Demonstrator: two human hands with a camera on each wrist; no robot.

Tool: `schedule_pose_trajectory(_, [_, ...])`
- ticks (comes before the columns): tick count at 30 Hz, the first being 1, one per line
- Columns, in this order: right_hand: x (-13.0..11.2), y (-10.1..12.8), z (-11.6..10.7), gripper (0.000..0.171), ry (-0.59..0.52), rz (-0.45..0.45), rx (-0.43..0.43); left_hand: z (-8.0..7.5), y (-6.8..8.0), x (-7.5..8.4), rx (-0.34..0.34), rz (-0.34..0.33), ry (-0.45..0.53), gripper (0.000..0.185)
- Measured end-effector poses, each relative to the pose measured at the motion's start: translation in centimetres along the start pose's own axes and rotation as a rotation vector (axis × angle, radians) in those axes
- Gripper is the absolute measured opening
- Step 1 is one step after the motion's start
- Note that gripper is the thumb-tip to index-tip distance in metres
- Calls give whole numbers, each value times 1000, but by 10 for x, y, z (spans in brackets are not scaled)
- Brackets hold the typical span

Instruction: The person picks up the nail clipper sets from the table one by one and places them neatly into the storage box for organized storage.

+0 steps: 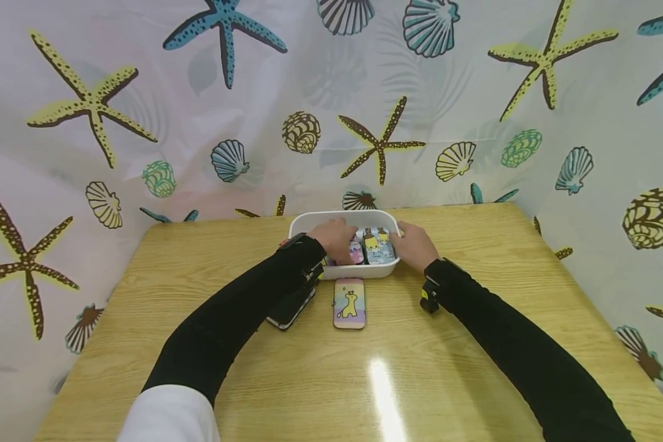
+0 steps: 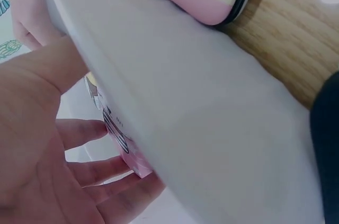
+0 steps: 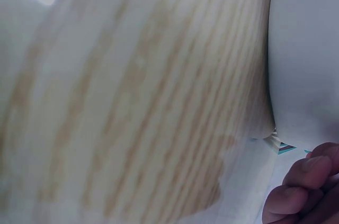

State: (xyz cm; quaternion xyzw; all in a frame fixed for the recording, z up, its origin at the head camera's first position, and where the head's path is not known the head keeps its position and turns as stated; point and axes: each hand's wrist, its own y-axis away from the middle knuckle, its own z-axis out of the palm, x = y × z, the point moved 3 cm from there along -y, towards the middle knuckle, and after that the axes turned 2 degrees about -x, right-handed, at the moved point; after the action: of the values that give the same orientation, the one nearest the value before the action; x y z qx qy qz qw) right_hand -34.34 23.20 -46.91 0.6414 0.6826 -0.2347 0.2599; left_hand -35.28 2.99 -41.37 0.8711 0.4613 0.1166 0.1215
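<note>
Both hands are at the white tub [image 1: 304, 224], which sits at the far middle of the wooden table [image 1: 475, 344], approx. 12 o'clock from the person. Left hand [image 1: 336, 238] reaches over the tub's near-left rim and goes inside; from the left wrist cam its fingers [image 2: 85, 173] lie fairly straight and loosely spread against a pink patterned case [image 2: 127, 150] standing just inside the wall, touching it, no clear grip. Right hand [image 1: 415, 244] is at the tub's 3 o'clock side, resting on the rim/outer wall; the right wrist cam shows only curled fingertips [image 3: 302, 181] beside the white wall, and I can't tell whether they really clamp it. The hands are apart, w/ the tub's contents between them: several cartoon-print cases [image 1: 377, 244] stood on edge, blue and pink. Outside the tub, right at its 6 o'clock, a giraffe phone case [image 1: 349, 302] lies flat, pastel stripes up, close to the tub, between the two forearms but touched by neither hand. At its 9 o'clock, under the left forearm, a dark phone-like item [image 1: 287, 312] lies on the table, mostly hidden. A starfish-and-shell curtain [image 1: 143, 110] hangs behind.
</note>
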Motion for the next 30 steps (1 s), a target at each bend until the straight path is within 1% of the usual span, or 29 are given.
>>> schedule_pose_trajectory(2, [0,0,0,52,0,-6,3,0,-1,0,4,9,3,72])
schedule_pose_trajectory(6, [0,0,-1,52,-4,-8,3,-1,-1,1,18,40,-1,59])
schedule_pose_trajectory(9, [1,-1,0,53,-1,-2,1,-2,1,3,22,53,-10,55])
schedule_pose_trajectory(17, [1,-2,1,54,9,7,-3,1,-2,5,-13,48,-25,60])
schedule_pose_trajectory(24, [0,-1,1,55,10,16,-5,3,-2,5,-16,67,-23,60])
schedule_pose_trajectory(28, [3,-3,2,55,6,26,-2,3,-1,4,-28,77,7,61])
schedule_pose_trajectory(30, [3,-4,3,55,3,33,-3,2,0,5,-36,88,41,61])
